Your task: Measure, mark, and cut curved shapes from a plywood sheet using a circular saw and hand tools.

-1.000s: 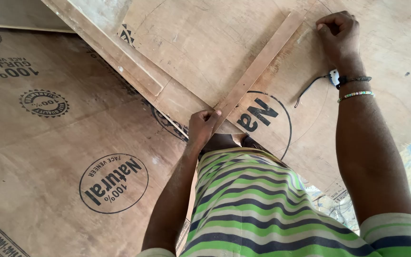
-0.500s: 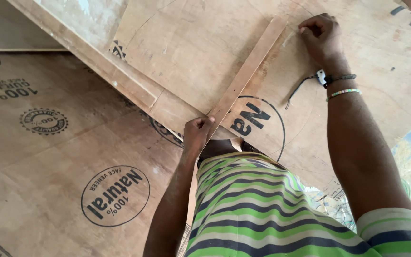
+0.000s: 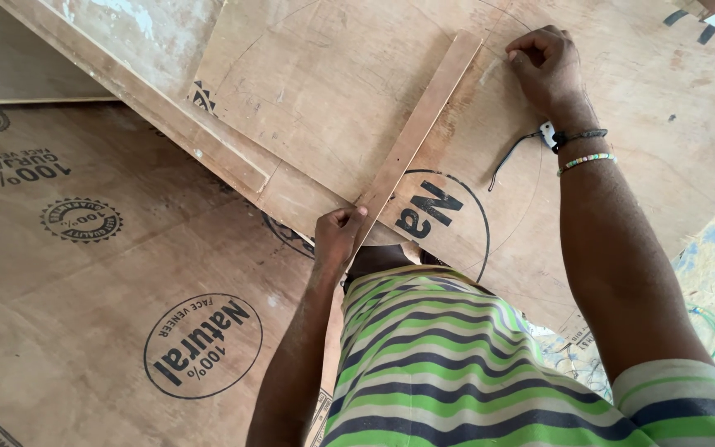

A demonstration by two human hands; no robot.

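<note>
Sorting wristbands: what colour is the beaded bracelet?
Pale green and white beaded bracelet, head view.

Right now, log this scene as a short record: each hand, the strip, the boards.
left hand: pinches the near end of the wooden strip
right hand: closed at the strip's far end, on the plywood sheet; what it holds is hidden
strip: flat, slanted across the sheet
floor boards: plywood with round stamps
wrist: bracelets

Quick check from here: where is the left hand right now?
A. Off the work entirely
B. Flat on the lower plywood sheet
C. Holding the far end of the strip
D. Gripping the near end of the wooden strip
D: the left hand closes around the near end of the wooden strip, while the right hand is at the far end.
</note>
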